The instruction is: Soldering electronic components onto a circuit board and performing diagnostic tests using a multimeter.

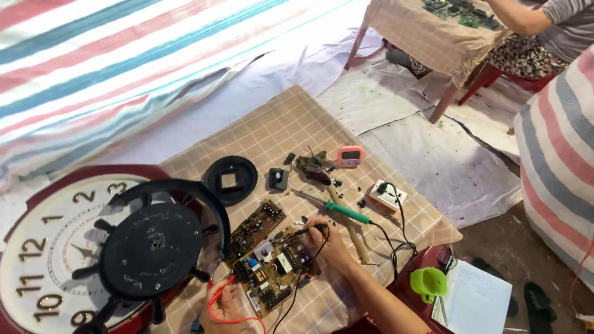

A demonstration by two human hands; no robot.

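The right hand [325, 238] has its fingers closed around a black test probe [307, 230], pinched like a pen so its tip meets the top of a brown circuit board [275, 265]. The black lead [297, 291] trails from the probe toward the person across the board. The left hand [226, 306], at the bottom edge of the view, has its fingers closed on a red test probe [221, 292] pointed up at the board's lower left corner; its red lead [238, 320] loops beneath the hand. Holding one probe in each hand lets both tips rest on the board at once.

The board lies flat on a small table covered in a tan checked cloth [291, 124], directly in front of the person. A second, darker circuit board [255, 227] lies just beside it, up and to the left. A green-handled soldering iron [334, 207] lies near the right hand, with its tip pointing away from the boards. Beyond it are a white power socket block [387, 196], a small pink digital timer [349, 156] and a round black plastic cover [230, 179]. To the left, a black wheel-shaped clock back [151, 247] rests on a large round wall clock [43, 253]. Another person [544, 18] sits at a second table [427, 37] in the far corner.
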